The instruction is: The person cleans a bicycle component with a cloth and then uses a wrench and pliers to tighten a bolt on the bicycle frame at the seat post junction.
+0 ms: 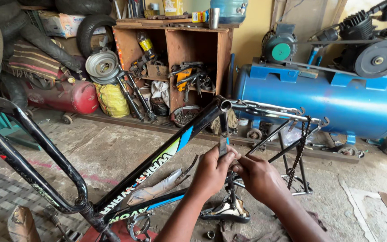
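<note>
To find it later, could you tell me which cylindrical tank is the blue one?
The large compressor tank at right, by the yellow wall, is blue; the smaller tank at left is red.

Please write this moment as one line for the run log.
left hand: grips seat tube | right hand: beside it, at the tube | bicycle frame: upside down on floor | chain: hangs from rear | behind: blue compressor tank

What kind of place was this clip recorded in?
Most likely a small bicycle or tyre repair workshop. A stripped bicycle frame lies under both hands, a blue air compressor stands behind it, and tyres sit beside a wooden shelf crammed with tools.
</note>
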